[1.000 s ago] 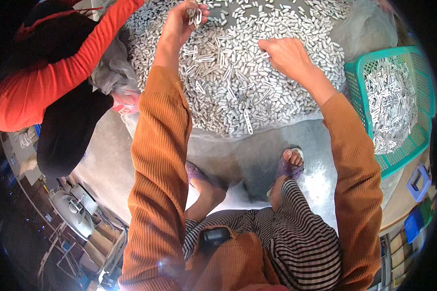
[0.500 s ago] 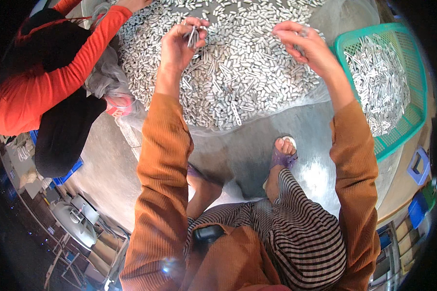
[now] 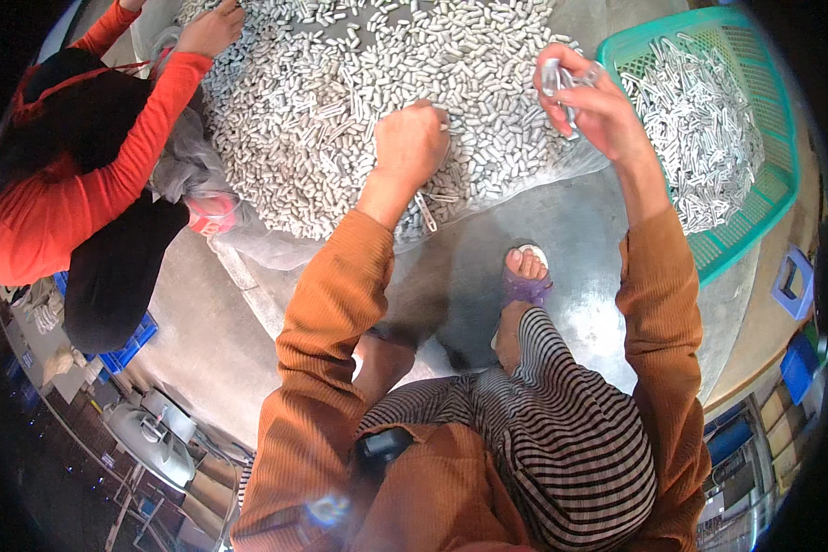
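A wide heap of small grey, rounded metal-like pellets (image 3: 294, 138) lies in front of me on a translucent sheet. My left hand (image 3: 409, 147) is down at the near part of the heap, fingers curled under; what they grip is hidden. Close below it, a long slotted metal piece (image 3: 427, 212) lies at the heap's edge. My right hand (image 3: 598, 106) is raised at the heap's right side, closed around several shiny slotted metal pieces (image 3: 561, 78). Beside it stands a green plastic basket (image 3: 649, 29) holding many similar slotted pieces (image 3: 699, 138).
At the left, a person in a red sleeve (image 3: 152, 115) crouches with a hand (image 3: 210, 29) at the heap's far left edge. Bunched mesh (image 3: 179, 161) lies between us. A purple plastic object (image 3: 789, 285) lies beyond the basket. My sandalled foot (image 3: 527, 276) is near the sheet.
My left hand, which held up several slotted pieces, has come down and right onto the heap. Slotted pieces now show in my right hand. The view has shifted slightly.
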Demonstrator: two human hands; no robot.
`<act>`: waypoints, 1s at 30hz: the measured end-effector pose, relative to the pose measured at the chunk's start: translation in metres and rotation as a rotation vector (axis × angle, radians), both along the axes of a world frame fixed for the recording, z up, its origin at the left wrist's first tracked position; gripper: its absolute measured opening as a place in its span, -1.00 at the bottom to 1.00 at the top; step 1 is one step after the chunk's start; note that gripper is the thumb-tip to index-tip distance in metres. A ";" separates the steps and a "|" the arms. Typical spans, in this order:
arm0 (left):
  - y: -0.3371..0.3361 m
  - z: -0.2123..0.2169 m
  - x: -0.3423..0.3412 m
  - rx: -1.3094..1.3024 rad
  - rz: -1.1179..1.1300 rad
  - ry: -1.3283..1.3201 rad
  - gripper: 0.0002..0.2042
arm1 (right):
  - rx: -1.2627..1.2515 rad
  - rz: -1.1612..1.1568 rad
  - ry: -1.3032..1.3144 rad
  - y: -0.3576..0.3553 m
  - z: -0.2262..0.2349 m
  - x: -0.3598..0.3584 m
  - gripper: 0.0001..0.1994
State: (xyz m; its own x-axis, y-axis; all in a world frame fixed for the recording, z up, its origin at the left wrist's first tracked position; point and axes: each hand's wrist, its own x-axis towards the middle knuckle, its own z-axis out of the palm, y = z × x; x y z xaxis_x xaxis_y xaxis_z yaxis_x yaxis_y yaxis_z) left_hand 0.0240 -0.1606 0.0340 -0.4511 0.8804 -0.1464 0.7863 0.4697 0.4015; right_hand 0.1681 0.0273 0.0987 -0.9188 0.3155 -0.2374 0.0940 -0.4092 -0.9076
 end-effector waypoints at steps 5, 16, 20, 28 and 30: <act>-0.021 0.021 -0.030 0.369 0.343 -1.303 -0.86 | -0.046 -0.012 -0.136 0.008 -0.010 0.022 -0.78; -0.028 0.018 0.028 0.000 0.315 -0.198 -0.88 | 1.515 0.213 -0.466 -0.009 -0.057 0.020 -0.86; -0.027 0.008 0.031 0.019 0.321 -0.164 -0.84 | 1.587 0.279 -0.365 -0.011 -0.066 0.019 -0.79; -0.030 0.016 0.016 0.069 0.389 -0.525 -0.86 | 0.963 -0.066 -0.030 -0.002 -0.057 0.024 -0.87; -0.039 0.015 0.005 0.281 0.582 -0.980 -0.90 | 0.259 -0.036 -0.254 -0.004 -0.024 0.037 -0.83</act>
State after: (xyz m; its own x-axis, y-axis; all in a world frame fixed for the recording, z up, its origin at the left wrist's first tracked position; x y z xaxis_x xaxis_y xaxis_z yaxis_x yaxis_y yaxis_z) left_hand 0.0285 -0.1993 0.0494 -0.5987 0.6350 -0.4882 -0.2213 0.4547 0.8627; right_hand 0.2047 0.0231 0.0744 -0.8278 0.4261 -0.3650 0.3198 -0.1760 -0.9310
